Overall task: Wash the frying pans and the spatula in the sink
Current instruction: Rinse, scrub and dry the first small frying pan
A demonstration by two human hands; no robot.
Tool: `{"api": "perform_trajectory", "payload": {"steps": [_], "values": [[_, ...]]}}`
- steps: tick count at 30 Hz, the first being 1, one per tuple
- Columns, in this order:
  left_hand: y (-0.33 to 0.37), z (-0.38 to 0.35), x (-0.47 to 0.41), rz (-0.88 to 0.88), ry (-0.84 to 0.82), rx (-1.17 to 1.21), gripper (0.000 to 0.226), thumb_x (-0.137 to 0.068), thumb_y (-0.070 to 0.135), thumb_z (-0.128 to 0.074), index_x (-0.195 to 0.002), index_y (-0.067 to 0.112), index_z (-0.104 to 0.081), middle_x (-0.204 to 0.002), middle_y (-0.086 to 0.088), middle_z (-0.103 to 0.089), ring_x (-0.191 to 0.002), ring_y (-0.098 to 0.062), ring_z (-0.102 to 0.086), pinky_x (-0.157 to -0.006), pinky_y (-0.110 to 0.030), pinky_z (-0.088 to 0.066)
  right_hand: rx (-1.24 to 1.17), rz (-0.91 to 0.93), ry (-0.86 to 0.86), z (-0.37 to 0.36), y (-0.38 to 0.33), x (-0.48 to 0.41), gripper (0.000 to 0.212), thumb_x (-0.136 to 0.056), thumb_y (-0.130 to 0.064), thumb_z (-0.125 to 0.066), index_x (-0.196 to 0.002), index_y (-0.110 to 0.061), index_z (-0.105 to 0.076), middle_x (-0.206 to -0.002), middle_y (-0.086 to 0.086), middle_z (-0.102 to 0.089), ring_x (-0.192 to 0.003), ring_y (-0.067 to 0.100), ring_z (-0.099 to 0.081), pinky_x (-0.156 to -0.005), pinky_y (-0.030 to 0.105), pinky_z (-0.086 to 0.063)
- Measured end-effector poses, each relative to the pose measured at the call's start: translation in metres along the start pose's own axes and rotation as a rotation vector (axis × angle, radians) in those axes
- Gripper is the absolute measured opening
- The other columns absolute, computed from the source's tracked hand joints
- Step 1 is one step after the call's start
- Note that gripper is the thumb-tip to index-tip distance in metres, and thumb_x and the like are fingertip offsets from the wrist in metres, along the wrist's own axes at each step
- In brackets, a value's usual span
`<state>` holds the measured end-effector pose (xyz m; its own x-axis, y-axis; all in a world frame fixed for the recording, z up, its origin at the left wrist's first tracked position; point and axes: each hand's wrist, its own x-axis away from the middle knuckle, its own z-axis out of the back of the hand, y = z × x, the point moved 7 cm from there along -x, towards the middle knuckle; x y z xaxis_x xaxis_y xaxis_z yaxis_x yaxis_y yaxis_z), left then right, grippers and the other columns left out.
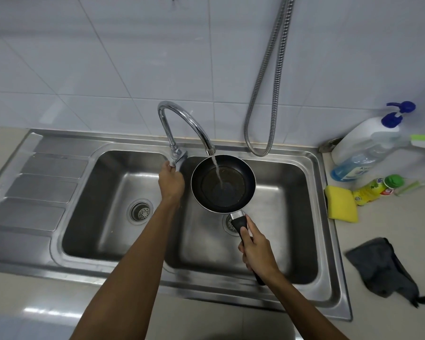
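Black pan (231, 192) under running tap (187, 119): your right hand (258, 251) grips its handle (240, 223) at 5 o'clock, left hand (171, 182) grips tap lever (175, 158).

The left basin (108, 217) lies open. Over the right basin (292, 217), the frying pan (231, 192) and faucet (168, 134) block the back; bottles (361, 148) and sponge (341, 204) crowd the counter's (368, 229) right edge.
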<state>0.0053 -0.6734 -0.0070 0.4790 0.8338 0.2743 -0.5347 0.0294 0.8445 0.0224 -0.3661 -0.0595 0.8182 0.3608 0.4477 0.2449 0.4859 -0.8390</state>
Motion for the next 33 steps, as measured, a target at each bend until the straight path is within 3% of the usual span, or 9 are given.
{"api": "perform_trajectory", "payload": {"steps": [3, 5, 9, 12, 18, 21, 25, 28, 33], "values": [[0.032, -0.002, 0.001, -0.104, -0.018, 0.064, 0.04, -0.094, -0.009, -0.041, -0.131, 0.001, -0.05, -0.126, -0.007, -0.063, -0.111, -0.02, -0.06, -0.101, -0.031, -0.046, 0.008, 0.003, -0.009, -0.001, 0.002, -0.001, 0.044, -0.107, -0.036, -0.041, -0.147, -0.054, -0.037, -0.061, -0.003, -0.056, -0.046, 0.006, -0.049, -0.052, 0.029, -0.04], [0.048, -0.005, -0.008, -0.172, -0.017, 0.067, 0.033, -0.095, -0.005, -0.041, -0.124, 0.007, -0.052, -0.121, -0.012, -0.064, -0.107, -0.024, -0.062, -0.105, -0.039, -0.047, 0.019, 0.011, -0.012, 0.0, 0.003, -0.002, 0.044, -0.107, -0.037, -0.041, -0.147, -0.055, -0.037, -0.061, -0.001, -0.057, -0.047, 0.007, -0.049, -0.054, 0.03, -0.041], [0.067, -0.024, -0.022, -0.226, -0.162, -0.138, 0.045, -0.093, 0.002, -0.045, -0.138, -0.004, -0.043, -0.141, -0.02, -0.05, -0.13, -0.034, -0.047, -0.108, -0.041, -0.039, 0.039, 0.024, -0.001, 0.005, 0.005, -0.003, 0.044, -0.107, -0.037, -0.041, -0.147, -0.054, -0.037, -0.061, -0.001, -0.058, -0.048, 0.007, -0.05, -0.056, 0.03, -0.042], [0.058, -0.028, -0.035, -0.204, -0.18, -0.051, 0.041, -0.084, 0.005, -0.054, -0.123, 0.004, -0.045, -0.112, -0.018, -0.058, -0.11, -0.04, -0.058, -0.1, -0.056, -0.048, 0.034, 0.028, 0.002, 0.009, 0.005, -0.004, 0.042, -0.108, -0.035, -0.04, -0.147, -0.05, -0.04, -0.061, -0.004, -0.057, -0.047, 0.006, -0.051, -0.054, 0.03, -0.043], [0.023, -0.017, 0.033, -0.209, -0.107, 0.067, 0.051, -0.093, 0.003, -0.058, -0.141, 0.004, -0.04, -0.135, -0.01, -0.056, -0.12, -0.016, -0.055, -0.102, -0.025, -0.043, 0.009, 0.002, 0.014, 0.01, 0.006, -0.003, 0.042, -0.108, -0.035, -0.04, -0.147, -0.049, -0.04, -0.059, -0.004, -0.055, -0.045, 0.006, -0.047, -0.049, 0.028, -0.04], [-0.034, -0.024, 0.1, -0.043, 0.039, 0.079, 0.044, -0.095, 0.028, -0.063, -0.128, 0.005, -0.046, -0.123, -0.01, -0.053, -0.113, -0.024, -0.053, -0.099, -0.033, -0.045, -0.03, -0.001, 0.03, 0.008, 0.003, 0.003, 0.041, -0.108, -0.033, -0.041, -0.145, -0.05, -0.04, -0.06, -0.002, -0.057, -0.044, 0.005, -0.048, -0.046, 0.026, -0.04], [-0.059, -0.072, 0.17, 0.151, -0.244, 0.122, 0.047, -0.1, 0.052, -0.047, -0.104, 0.007, -0.059, -0.087, 0.005, -0.06, -0.088, -0.022, -0.064, -0.063, -0.016, -0.04, -0.065, 0.009, 0.045, 0.006, -0.005, 0.013, 0.038, -0.108, -0.033, -0.041, -0.136, -0.059, -0.041, -0.064, 0.003, -0.062, -0.047, 0.012, -0.054, -0.045, 0.027, -0.044], [-0.048, -0.097, 0.18, 0.187, -0.43, 0.091, 0.057, -0.101, 0.058, -0.041, -0.093, 0.009, -0.07, -0.077, 0.007, -0.068, -0.077, -0.011, -0.067, -0.059, -0.017, -0.044, -0.064, 0.005, 0.073, 0.007, -0.008, 0.018, 0.03, -0.108, -0.032, -0.039, -0.128, -0.055, -0.043, -0.07, 0.005, -0.067, -0.048, 0.013, -0.058, -0.043, 0.025, -0.044], [-0.048, -0.119, 0.178, 0.276, -0.569, 0.151, 0.049, -0.089, 0.057, -0.064, -0.073, 0.011, -0.07, -0.063, -0.001, -0.069, -0.061, -0.019, -0.067, -0.061, -0.035, -0.056, -0.104, -0.012, 0.114, 0.018, -0.014, 0.018, 0.013, -0.107, -0.033, -0.036, -0.113, -0.035, -0.046, -0.073, 0.01, -0.068, -0.046, 0.011, -0.054, -0.044, 0.027, -0.04]]}}
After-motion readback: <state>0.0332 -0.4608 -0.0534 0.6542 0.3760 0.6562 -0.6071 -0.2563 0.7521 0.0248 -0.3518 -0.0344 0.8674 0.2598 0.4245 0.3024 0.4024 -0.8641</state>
